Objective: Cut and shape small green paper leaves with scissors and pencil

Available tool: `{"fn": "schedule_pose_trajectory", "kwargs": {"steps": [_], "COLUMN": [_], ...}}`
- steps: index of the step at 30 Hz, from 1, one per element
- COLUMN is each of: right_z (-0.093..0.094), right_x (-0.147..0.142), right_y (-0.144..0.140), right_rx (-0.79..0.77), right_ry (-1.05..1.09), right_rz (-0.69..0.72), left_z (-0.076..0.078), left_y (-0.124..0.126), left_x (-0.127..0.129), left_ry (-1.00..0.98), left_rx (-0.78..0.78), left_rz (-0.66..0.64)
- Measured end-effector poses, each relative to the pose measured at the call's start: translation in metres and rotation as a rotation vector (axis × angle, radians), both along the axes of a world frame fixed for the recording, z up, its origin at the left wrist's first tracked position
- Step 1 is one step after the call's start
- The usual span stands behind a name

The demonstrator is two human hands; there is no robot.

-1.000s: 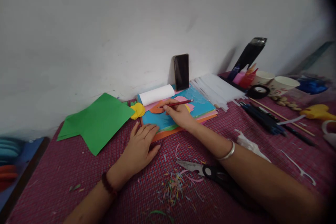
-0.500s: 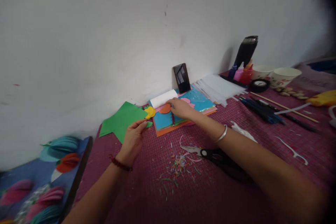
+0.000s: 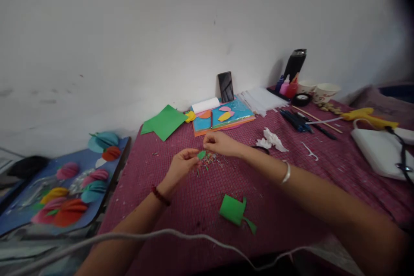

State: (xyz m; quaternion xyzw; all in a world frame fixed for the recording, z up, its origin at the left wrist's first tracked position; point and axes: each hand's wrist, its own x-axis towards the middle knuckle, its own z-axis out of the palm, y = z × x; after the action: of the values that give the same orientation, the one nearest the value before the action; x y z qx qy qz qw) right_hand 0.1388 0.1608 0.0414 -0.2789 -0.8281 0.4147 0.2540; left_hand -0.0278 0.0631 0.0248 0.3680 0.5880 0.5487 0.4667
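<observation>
My left hand (image 3: 183,164) pinches a small green paper leaf (image 3: 202,155) between thumb and fingertips. Close beside it is my right hand (image 3: 220,143), its thumb and fingers pressed together; anything held there is too small to make out. Both hands are over a scatter of thin paper clippings (image 3: 211,161) on the purple checked tablecloth (image 3: 145,198). A dark scissors handle (image 3: 261,149) shows past my right forearm, which hides the rest. A green paper offcut (image 3: 233,210) lies nearer to me.
Behind the hands are green sheets (image 3: 168,121), a coloured paper stack (image 3: 202,126) with cut shapes, and a leaning phone (image 3: 225,86). Tissue (image 3: 272,139), pens (image 3: 296,120) and a yellow glue gun (image 3: 368,116) lie right. Paper ornaments (image 3: 69,212) rest left. A white cable (image 3: 194,236) crosses in front.
My right hand has come back from the paper stack to beside the left hand, which keeps the green leaf. The view has shifted, bringing the green offcut and cable into sight.
</observation>
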Motion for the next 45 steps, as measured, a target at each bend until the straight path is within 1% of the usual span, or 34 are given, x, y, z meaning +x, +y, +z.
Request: {"fn": "schedule_pose_trajectory", "kwargs": {"steps": [2, 3, 6, 8, 9, 11, 13, 15, 18, 20, 22, 25, 27, 29, 32, 35, 39, 42, 44, 45], "right_z": [-0.013, -0.02, -0.037, -0.044, -0.046, -0.048, -0.047, -0.044, -0.039, -0.036, -0.037, -0.04, -0.044, -0.048, -0.052, -0.055, -0.057, -0.056, -0.055, -0.054], "right_x": [0.025, 0.039, 0.077, 0.095, 0.102, 0.111, 0.118, 0.123, 0.131, 0.134, 0.134, 0.131, 0.129, 0.128, 0.129, 0.131, 0.132, 0.132, 0.132, 0.131], "right_y": [0.0, 0.002, 0.01, 0.015, 0.017, 0.02, 0.02, 0.018, 0.014, 0.013, 0.012, 0.01, 0.008, 0.008, 0.011, 0.015, 0.017, 0.018, 0.017, 0.017], "right_rx": [-0.017, -0.029, -0.076, -0.095, -0.101, -0.127, -0.159, -0.161, -0.089, -0.053, -0.059, -0.073, -0.046, -0.019, -0.031, -0.085, -0.12, -0.098, -0.079, -0.067], "right_ry": [0.013, 0.022, 0.055, 0.086, 0.105, 0.159, 0.208, 0.213, 0.15, 0.127, 0.111, 0.064, 0.031, 0.006, 0.002, 0.035, 0.065, 0.057, 0.046, 0.038], "right_rz": [-0.023, -0.04, -0.119, -0.197, -0.239, -0.313, -0.357, -0.395, -0.454, -0.455, -0.424, -0.373, -0.366, -0.364, -0.368, -0.402, -0.429, -0.415, -0.402, -0.395], "left_z": [-0.009, -0.011, -0.008, -0.004, -0.003, -0.001, 0.002, 0.008, 0.016, 0.016, 0.01, -0.005, -0.013, -0.016, -0.014, -0.009, 0.001, 0.007, 0.008, 0.008], "left_y": [-0.009, -0.01, -0.003, 0.007, 0.013, 0.023, 0.032, 0.036, 0.031, 0.022, 0.013, 0.006, 0.007, 0.011, 0.02, 0.027, 0.034, 0.038, 0.04, 0.04], "left_x": [-0.022, -0.039, -0.098, -0.131, -0.144, -0.162, -0.176, -0.191, -0.215, -0.223, -0.22, -0.203, -0.192, -0.187, -0.187, -0.191, -0.187, -0.167, -0.141, -0.125], "left_ry": [0.064, 0.101, 0.246, 0.355, 0.41, 0.52, 0.636, 0.76, 0.932, 1.011, 1.065, 1.133, 1.184, 1.237, 1.305, 1.356, 1.448, 1.54, 1.594, 1.61], "left_rx": [-0.07, -0.087, -0.106, -0.134, -0.153, -0.198, -0.233, -0.258, -0.275, -0.278, -0.264, -0.208, -0.176, -0.174, -0.229, -0.278, -0.241, -0.121, 0.004, 0.07], "left_rz": [0.011, 0.046, 0.21, 0.277, 0.289, 0.283, 0.279, 0.302, 0.343, 0.305, 0.217, 0.075, 0.004, -0.043, -0.075, -0.066, -0.009, -0.039, -0.133, -0.212]}}
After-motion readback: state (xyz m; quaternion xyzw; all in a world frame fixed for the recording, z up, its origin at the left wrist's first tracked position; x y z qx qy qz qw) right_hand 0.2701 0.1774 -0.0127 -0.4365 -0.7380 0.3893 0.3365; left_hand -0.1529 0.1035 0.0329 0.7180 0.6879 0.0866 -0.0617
